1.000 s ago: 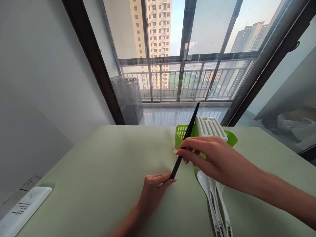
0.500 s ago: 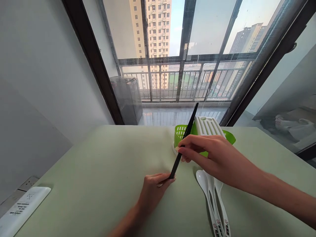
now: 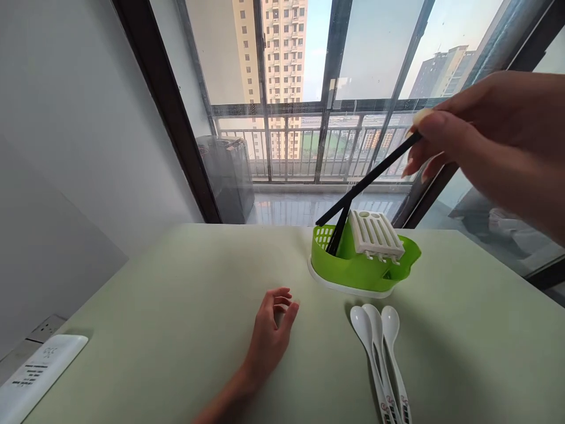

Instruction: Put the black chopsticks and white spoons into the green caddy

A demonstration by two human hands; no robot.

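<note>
**Chopsticks going into the green holder**

The right hand (image 3: 489, 135) is raised high at the right side, near the camera. Its fingers (image 3: 435, 126) are pinched together on the upper end of a black chopstick (image 3: 368, 179). This chopstick slopes down to the left, and its lower tip hangs just over the back left corner of the green holder (image 3: 357, 268). Another black chopstick (image 3: 341, 231) stands already inside the holder, leaning a little, and the two cross near the rim. A white slotted insert (image 3: 375, 234) sits in the right part of the holder.

The left hand (image 3: 273, 333) lies on the pale green table (image 3: 154, 330), well apart from the holder. Its fingers are loosely curled and hold nothing.

Three white spoons (image 3: 382, 359) lie side by side on the table, just in front of the holder. A white remote control (image 3: 37, 374) is at the far left edge.

To do this well, I think the held chopstick should become more upright before it is let go, because at this slope the tip could slide over the rim. The pinch is far from the tip, so small wrist moves swing it much; slow lowering seems better. The holder looks light, and the free hand could steady it.
</note>
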